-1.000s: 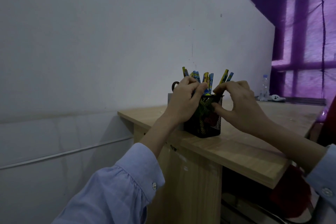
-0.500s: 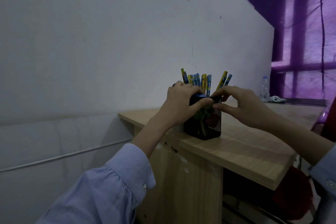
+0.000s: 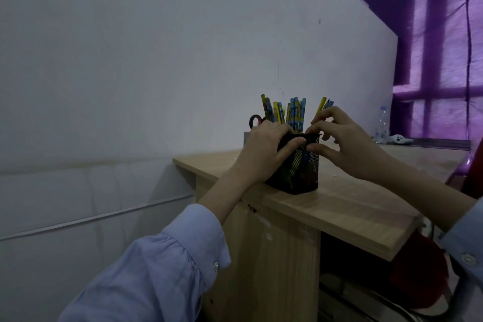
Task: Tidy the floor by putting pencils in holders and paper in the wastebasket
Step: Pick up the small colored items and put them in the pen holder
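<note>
As left hand [image 3: 264,154] and right hand [image 3: 350,146] grip one holder [image 3: 304,175], ten-odd pencils [image 3: 296,112] protrude.

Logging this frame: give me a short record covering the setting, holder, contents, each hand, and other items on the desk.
Setting: wooden desk against a white wall, purple curtain at the far end
Holder: black mesh pencil holder, upright on the desk
Contents: yellow and blue pencils, standing on end
Left: left hand grips the holder, fingers over its rim
Right: right hand pinches the rim with thumb and forefinger
Behind holder: scissors handle
Far end: water bottle
</note>
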Available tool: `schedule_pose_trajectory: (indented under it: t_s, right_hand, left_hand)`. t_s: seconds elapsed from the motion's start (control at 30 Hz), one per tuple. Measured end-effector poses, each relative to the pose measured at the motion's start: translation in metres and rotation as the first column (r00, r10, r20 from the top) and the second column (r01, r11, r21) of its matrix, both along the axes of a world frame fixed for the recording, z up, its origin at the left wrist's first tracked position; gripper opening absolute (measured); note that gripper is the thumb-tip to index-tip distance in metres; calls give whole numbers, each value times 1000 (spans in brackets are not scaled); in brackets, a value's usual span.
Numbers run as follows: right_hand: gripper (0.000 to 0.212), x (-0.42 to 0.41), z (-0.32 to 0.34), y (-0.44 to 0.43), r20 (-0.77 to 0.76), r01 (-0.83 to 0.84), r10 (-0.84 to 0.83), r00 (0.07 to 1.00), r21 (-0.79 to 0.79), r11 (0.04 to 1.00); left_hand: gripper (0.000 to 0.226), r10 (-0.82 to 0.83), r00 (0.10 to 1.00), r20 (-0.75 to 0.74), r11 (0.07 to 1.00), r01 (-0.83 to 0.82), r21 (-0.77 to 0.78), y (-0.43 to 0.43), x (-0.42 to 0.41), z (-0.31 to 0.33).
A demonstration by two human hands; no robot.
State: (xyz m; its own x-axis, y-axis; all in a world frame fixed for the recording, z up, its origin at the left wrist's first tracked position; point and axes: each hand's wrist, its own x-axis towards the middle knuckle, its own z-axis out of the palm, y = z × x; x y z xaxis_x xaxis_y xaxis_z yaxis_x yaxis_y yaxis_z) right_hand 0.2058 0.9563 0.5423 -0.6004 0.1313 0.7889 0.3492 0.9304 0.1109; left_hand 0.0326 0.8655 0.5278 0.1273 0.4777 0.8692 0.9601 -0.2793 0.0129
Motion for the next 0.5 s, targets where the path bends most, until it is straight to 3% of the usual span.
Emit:
schedule_pose_trajectory:
  t_s: [0.23,0.5]
  right_hand:
    - [36,2,0,-10,-23,68,-67,997,49,996]
    - [48,-2,8,-38,-28,1,1,1000,71,997]
  left_hand:
    - [38,7,1000,-14,999,-6,37,-10,1,-6]
    - [41,121,986,-114,992,-115,60,-39,-4,-9]
